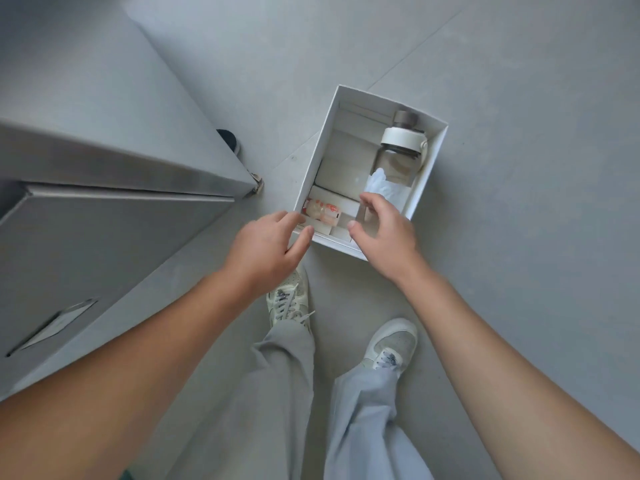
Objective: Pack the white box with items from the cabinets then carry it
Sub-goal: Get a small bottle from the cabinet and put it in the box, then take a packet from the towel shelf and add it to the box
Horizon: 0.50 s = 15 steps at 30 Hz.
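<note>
The white box (320, 147) stands open on the grey floor just ahead of my feet. Inside lie a clear bottle (398, 157) with a white collar and brown cap, a crumpled clear plastic bag (388, 190), several flat white cartons (343, 161) and a small pack with red print (323, 213). My left hand (270, 244) hovers at the box's near left corner, fingers loosely bent, holding nothing. My right hand (384, 233) hangs over the near right part of the box, thumb and fingers spread and curved. It hides part of the near rim.
A grey metal cabinet (104, 109) fills the left side, its door (86, 258) close to my left arm. A dark caster (229, 138) shows at its base. My two pale sneakers (289, 299) stand right behind the box. Grey tiled floor (519, 168) spreads to the right.
</note>
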Tool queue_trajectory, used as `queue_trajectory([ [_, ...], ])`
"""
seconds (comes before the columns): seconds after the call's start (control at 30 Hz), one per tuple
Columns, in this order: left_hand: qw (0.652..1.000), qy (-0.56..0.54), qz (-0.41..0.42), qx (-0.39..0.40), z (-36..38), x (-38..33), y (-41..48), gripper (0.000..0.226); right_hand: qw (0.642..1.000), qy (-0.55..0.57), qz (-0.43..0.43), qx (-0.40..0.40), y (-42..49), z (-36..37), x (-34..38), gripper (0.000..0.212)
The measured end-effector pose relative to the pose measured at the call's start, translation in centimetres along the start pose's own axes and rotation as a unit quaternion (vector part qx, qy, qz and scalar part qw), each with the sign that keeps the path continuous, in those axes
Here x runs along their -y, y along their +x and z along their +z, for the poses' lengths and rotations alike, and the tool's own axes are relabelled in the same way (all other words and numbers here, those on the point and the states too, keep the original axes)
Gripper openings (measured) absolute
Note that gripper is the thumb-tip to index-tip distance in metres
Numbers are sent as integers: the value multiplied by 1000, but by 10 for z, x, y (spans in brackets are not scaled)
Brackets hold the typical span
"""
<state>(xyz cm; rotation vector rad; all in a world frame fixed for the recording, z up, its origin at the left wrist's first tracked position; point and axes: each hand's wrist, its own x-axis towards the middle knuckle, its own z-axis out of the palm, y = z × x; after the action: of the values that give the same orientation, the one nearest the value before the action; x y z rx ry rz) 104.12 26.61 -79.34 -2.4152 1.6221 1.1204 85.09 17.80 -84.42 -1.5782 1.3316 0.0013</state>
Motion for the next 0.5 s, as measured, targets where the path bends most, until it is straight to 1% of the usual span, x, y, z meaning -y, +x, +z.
queue_trajectory([
  [0.13,998,37,47,-28,-52,-54,-20,43,999,-35,-26,-20,-47,-67,41,57],
  [0.23,993,73,75,-61,-104,-100,-41,41,996,-74,-37,-43,-83,-121,87,53],
  [0.37,974,133,128,-127,-189,-170,-87,41,985,-96,-66,-127,-138,-199,159,40],
  [0.5,955,135,168,-205,-281,-244,-147,40,975,-106,-94,-171,-203,-281,230,41],
])
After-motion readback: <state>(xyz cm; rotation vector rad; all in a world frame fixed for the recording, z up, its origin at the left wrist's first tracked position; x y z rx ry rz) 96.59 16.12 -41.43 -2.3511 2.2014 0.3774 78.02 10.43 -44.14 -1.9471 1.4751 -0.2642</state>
